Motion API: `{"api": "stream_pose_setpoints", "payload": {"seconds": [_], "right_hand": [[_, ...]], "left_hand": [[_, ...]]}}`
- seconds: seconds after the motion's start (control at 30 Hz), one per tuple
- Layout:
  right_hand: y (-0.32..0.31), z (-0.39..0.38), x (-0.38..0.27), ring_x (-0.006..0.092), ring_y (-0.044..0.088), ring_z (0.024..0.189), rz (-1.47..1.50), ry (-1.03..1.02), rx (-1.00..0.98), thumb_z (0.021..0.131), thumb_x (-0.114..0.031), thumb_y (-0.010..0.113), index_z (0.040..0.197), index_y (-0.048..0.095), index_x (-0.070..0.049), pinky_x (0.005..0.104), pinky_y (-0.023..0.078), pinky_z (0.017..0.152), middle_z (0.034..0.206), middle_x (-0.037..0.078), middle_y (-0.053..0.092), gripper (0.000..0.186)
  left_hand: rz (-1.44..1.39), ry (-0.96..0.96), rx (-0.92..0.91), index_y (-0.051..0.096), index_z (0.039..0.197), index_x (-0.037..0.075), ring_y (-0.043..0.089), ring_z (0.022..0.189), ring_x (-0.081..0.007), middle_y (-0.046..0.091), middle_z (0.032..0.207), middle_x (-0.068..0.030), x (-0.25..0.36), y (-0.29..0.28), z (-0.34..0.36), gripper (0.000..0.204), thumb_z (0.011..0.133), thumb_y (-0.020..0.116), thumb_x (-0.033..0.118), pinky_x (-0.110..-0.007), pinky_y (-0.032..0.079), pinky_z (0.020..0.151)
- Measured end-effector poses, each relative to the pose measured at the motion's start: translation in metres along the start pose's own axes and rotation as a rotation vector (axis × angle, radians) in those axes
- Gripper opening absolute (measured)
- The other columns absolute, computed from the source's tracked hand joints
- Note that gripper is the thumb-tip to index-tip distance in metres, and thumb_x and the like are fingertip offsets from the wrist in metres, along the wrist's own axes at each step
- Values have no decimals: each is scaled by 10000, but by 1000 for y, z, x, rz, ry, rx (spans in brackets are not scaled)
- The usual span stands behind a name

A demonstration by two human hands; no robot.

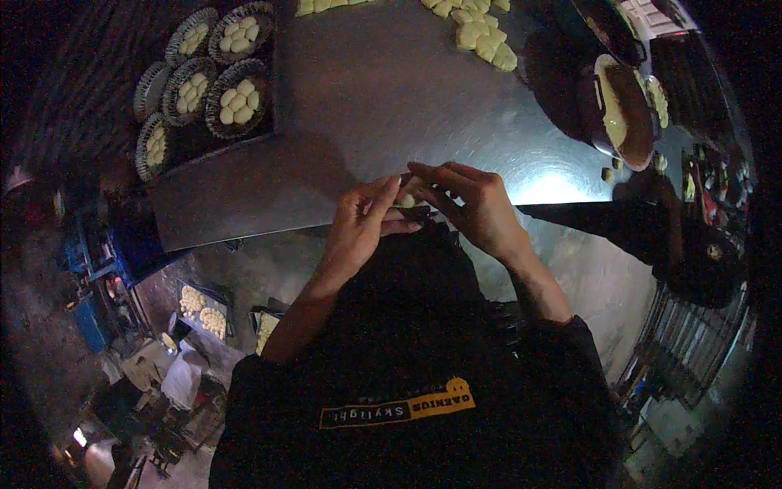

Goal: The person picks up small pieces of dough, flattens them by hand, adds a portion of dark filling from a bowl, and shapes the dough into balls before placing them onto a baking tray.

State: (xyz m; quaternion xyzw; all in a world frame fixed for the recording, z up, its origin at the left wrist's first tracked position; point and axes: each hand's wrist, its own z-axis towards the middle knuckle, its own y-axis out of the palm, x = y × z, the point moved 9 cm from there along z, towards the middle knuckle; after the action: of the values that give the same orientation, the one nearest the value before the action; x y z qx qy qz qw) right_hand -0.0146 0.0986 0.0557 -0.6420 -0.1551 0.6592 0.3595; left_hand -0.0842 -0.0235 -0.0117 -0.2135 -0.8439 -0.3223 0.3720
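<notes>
Near the front edge of the metal table [366, 106], my left hand [362, 220] and my right hand [476, 204] meet around a small pale piece of dough [410, 199]. The fingers of both hands are closed about it, and they cover most of it. Beyond my left hand, a dark tray [208, 151] carries several fluted round pans. One such pan [238, 99] holds a cluster of smooth dough balls. Across the table at the far side lie cut dough pieces [485, 41], with a further strip of dough [326, 6] at the top.
A large bowl [637, 134] with a yellowish coating stands at the table's right side, small dough bits [608, 174] beside it. A person in dark clothing [700, 253] is at the right. Below left, a tray [210, 332] of shaped dough sits near the clutter.
</notes>
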Motion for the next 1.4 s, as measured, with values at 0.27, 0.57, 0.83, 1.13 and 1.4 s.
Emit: {"api": "stream_pose_setpoints", "payload": {"seconds": [0.27,0.57,0.83,1.13,1.4], "right_hand": [[-13,-10,34,219,665,824,513,176,-192,782,-50,760,1017,713,-58,313,540,698,875,86,688,240],[-40,-23,38,284,555,1163,110,1,-34,825,-132,695,1112,661,-71,424,489,894,1259,101,619,296],[-10,-28,39,280,559,1150,-99,-338,-99,780,-165,677,1263,587,-102,412,501,909,1286,74,605,495],[31,21,90,354,604,991,57,-248,58,882,-152,649,1229,595,-75,435,510,864,1102,156,645,360],[-75,116,279,284,647,931,-174,78,376,886,-160,668,1102,655,-32,393,523,788,1065,162,667,251]], "left_hand": [[116,132,-268,527,1318,-2,662,1006,-181,665,1145,-105,-2,47,14,421,940,647,137,-350,549,928],[93,216,-113,662,1109,16,655,917,-140,702,994,-63,-54,43,47,258,863,717,70,-305,536,803],[471,476,275,572,1263,28,614,975,-138,642,1152,-87,-25,32,48,289,1003,482,119,-276,541,739],[234,469,427,172,1507,126,657,1018,-277,584,1268,-180,4,-33,27,561,1046,334,401,-339,598,716],[122,392,564,190,1507,154,670,1003,-307,595,1256,-195,-43,-109,-11,690,992,401,561,-409,578,770]]}}
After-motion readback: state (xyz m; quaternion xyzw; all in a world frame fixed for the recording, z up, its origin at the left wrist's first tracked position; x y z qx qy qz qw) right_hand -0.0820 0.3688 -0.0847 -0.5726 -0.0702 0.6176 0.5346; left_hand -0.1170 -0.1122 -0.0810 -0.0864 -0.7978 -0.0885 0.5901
